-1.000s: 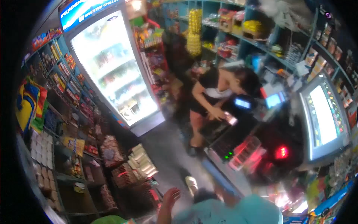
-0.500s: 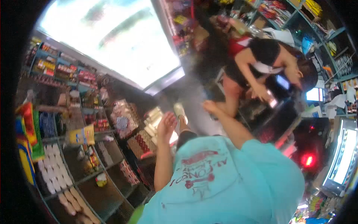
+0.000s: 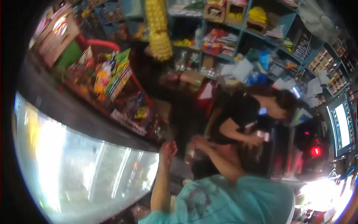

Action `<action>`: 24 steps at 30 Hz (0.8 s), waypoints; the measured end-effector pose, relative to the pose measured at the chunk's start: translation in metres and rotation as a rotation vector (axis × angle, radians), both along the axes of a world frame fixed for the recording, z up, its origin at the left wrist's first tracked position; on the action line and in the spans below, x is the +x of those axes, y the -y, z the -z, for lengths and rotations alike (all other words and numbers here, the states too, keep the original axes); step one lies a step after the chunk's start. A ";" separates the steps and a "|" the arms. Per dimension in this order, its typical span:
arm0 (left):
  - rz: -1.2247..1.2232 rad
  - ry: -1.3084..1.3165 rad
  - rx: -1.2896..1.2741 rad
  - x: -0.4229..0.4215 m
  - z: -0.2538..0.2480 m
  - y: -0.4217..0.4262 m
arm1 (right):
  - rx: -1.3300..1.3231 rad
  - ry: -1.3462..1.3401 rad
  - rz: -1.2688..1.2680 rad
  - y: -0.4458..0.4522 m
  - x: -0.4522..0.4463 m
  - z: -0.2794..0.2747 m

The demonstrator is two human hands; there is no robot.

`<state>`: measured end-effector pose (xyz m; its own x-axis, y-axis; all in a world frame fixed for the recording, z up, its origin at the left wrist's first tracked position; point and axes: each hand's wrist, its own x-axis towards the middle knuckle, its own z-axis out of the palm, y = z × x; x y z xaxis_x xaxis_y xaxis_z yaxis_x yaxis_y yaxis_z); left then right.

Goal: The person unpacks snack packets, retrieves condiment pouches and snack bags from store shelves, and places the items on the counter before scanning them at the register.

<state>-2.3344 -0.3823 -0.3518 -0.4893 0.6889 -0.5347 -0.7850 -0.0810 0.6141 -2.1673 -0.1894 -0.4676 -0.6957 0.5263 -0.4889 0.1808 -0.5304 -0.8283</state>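
Head view, only one to hand; smeared by blur. Left hand (image 3: 168,148) raised in front of the body, just beside the right-hand corner of a lit glass front (image 3: 119,171); touching or apart, cannot tell. Its fingers look loosely bent in; blur hides whether they meet, and nothing clear shows in the palm. Right hand (image 3: 200,143) out ahead, nearest the dark-clothed person (image 3: 238,112) bent over a small bright phone-like thing (image 3: 263,135). Right fingers too blurred to say whether together or apart; contact with the person's leg unclear. Risks, as judged: the space between glass and person looks tight, so a leftward swing of the left forearm could knock the glass corner; a longer reach could catch the near edge of the red-rimmed rack (image 3: 102,44) and spill its bright packets (image 3: 119,74); a forward push of the right arm could bump the person and cost them their grip, since their attention seems to be down on it. Glass front itself: fills the lower left, its long upper edge slanting down from far left to the left hand; milky and glaring, brightest near its left end, pale streaks toward the right, contents washed out. Beyond the rack's far edge, strips of yellow packets (image 3: 158,33) hang before blue shelving (image 3: 242,41).
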 end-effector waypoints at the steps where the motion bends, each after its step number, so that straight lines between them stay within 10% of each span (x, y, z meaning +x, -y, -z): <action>1: 0.046 0.035 -0.018 -0.023 0.011 -0.029 | 0.017 -0.036 0.056 -0.020 -0.017 -0.019; 7: 0.278 0.213 -0.022 -0.125 0.099 -0.173 | 0.118 -0.219 0.388 -0.185 -0.104 -0.059; 11: 0.362 0.071 -0.272 -0.155 0.059 -0.250 | 0.313 -0.101 0.627 -0.283 -0.135 -0.114; 18: 0.909 -0.408 -0.569 -0.292 0.192 -0.360 | 0.376 -0.039 1.019 -0.458 -0.163 -0.213; 20: 1.138 -0.582 -0.682 -0.339 0.206 -0.392 | 0.787 -0.099 1.166 -0.517 -0.152 -0.218; 24: 1.174 -0.560 -0.809 -0.430 0.180 -0.469 | 1.537 0.677 1.447 -0.607 -0.137 -0.310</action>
<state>-2.7643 0.0869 -0.5321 -0.1537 0.4430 -0.8832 0.1747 0.8920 0.4170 -2.3039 0.4180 -0.1573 0.4524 0.4752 0.7547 0.7361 0.2788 -0.6168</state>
